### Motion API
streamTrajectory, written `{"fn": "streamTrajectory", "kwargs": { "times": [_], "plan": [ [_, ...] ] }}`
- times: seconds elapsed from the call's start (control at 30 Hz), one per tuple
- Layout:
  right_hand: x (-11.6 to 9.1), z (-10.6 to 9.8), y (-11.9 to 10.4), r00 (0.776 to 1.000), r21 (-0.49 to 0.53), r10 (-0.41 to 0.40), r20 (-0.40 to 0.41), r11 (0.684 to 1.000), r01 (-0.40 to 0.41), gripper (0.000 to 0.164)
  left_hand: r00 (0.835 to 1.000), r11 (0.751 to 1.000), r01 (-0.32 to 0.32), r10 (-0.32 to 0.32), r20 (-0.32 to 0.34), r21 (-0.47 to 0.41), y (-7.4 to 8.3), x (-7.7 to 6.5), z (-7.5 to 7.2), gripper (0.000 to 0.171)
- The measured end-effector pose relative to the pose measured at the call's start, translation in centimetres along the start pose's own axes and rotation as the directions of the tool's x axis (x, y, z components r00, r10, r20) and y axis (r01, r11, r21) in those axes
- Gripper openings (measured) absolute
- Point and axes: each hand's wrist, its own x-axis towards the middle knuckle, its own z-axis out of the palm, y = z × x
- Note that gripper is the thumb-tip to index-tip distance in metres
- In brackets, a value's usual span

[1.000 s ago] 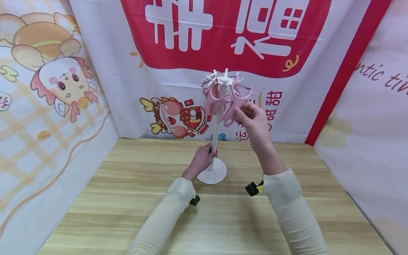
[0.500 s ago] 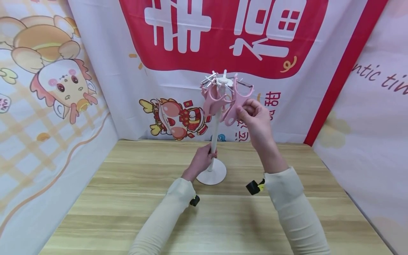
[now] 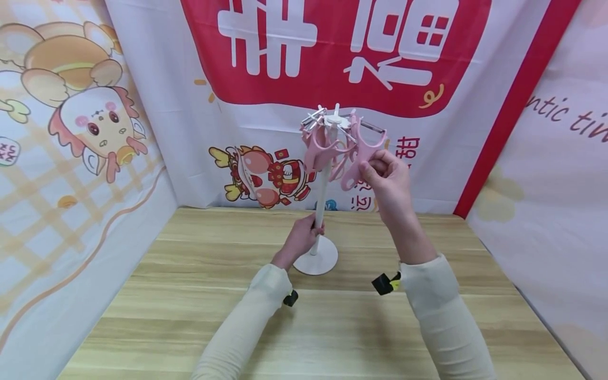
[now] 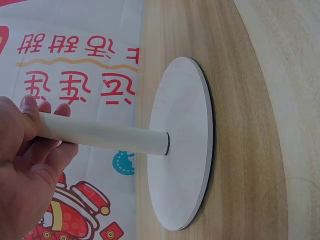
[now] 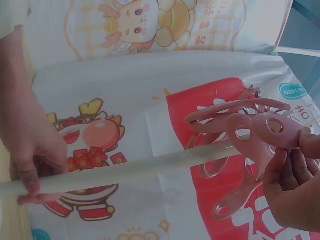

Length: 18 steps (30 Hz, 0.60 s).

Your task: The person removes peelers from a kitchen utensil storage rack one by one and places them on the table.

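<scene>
A white stand [image 3: 322,200] with a round base [image 3: 316,262] rises from the wooden table, and several pink peelers [image 3: 319,149] hang from the hooks at its top. My left hand [image 3: 302,237] grips the pole low down, as the left wrist view shows: hand [image 4: 30,150], pole [image 4: 105,136], base [image 4: 181,145]. My right hand [image 3: 385,178] pinches the handle of one pink peeler [image 3: 362,153], tilted out to the right of the hooks. In the right wrist view that peeler [image 5: 272,132] lies against my fingers [image 5: 290,175], the pole [image 5: 130,170] crossing behind.
Printed banners [image 3: 332,53] close in the back and both sides of the table [image 3: 190,295]. Black wrist cameras sit on both sleeves [image 3: 385,283].
My right hand has drawn the held peeler outward to the right, away from the cluster. The left hand stays on the pole.
</scene>
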Motion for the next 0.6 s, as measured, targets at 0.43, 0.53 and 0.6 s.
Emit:
{"fn": "streamTrajectory", "kwargs": {
  "times": [0.43,0.53,0.6],
  "plan": [
    [-2.0,-1.3,1.1,0.998,0.021,0.046,0.033,0.999,-0.047,0.012,1.0,1.0,-0.02,0.02,0.002,-0.016,-0.1,0.0,-0.1,0.003],
    [-2.7,-1.7,1.6,0.997,-0.014,0.074,0.035,0.997,-0.074,0.012,1.0,1.0,-0.019,0.02,0.006,-0.018,-0.2,0.0,-0.1,0.003],
    [-3.2,-2.0,2.1,0.994,-0.042,0.101,0.039,0.994,-0.099,0.012,1.0,1.0,-0.016,0.017,0.008,-0.023,-0.3,0.0,-0.1,0.003]
  ]
}}
